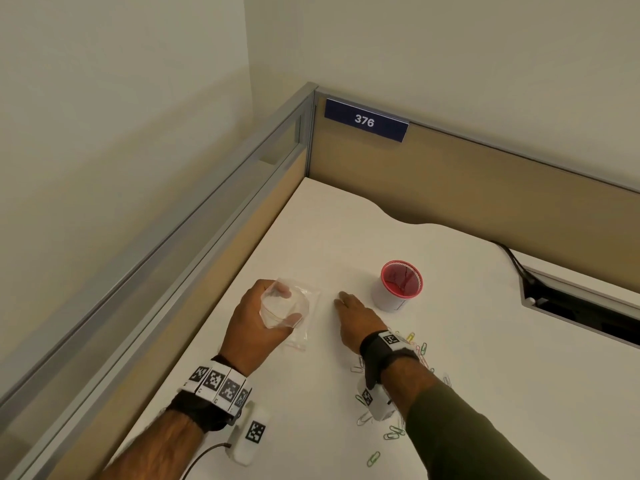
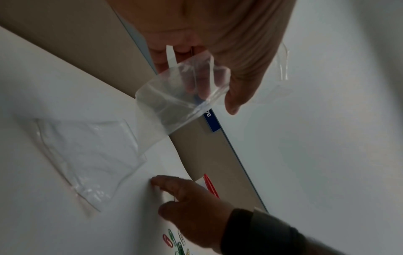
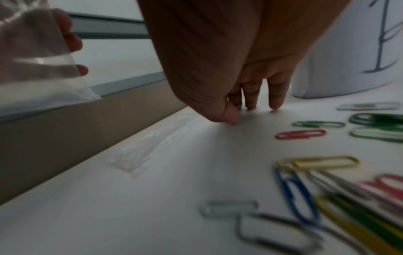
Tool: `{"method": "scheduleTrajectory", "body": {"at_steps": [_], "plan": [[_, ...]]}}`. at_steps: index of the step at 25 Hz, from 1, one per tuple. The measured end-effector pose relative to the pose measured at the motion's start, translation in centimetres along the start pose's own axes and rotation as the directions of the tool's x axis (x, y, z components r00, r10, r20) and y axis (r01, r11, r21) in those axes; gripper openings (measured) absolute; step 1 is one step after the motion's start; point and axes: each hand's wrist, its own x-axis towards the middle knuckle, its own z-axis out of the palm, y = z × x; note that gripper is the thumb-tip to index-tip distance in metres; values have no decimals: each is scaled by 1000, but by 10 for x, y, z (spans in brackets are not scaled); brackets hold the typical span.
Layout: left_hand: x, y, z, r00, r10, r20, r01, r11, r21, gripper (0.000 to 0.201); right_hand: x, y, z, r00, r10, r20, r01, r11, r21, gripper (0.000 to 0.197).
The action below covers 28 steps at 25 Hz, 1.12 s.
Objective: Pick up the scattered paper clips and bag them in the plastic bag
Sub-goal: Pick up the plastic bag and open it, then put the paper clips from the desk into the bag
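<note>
My left hand [image 1: 289, 304] holds a clear plastic bag [image 1: 273, 310] above the white desk [image 1: 346, 237]; thumb and fingers keep its mouth spread wide [image 2: 174, 103]. Just to its right, my right hand [image 1: 343, 301] reaches forward, fingers fairly straight and tips down on the desk [image 3: 241, 114]. I cannot tell whether a clip lies under them. Several coloured paper clips [image 1: 393, 433] are scattered under and behind my right wrist. In the right wrist view they include a red one [image 3: 301, 134] and a yellow one [image 3: 325, 162].
More flat clear bags [image 2: 91, 155] lie on the desk under my left hand. A white cup with a red inside [image 1: 398, 289] stands just right of my right hand. Tan partition walls [image 1: 485, 188] close off the left and back; a cable cutout [image 1: 581, 306] opens at the right.
</note>
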Motion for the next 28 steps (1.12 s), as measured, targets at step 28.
{"method": "scheduleTrajectory", "body": {"at_steps": [28], "plan": [[-23,-10,30,978,-23,205,9,998,68,44,-94,60,46,945,319,-75,-309,944,118,49]]}}
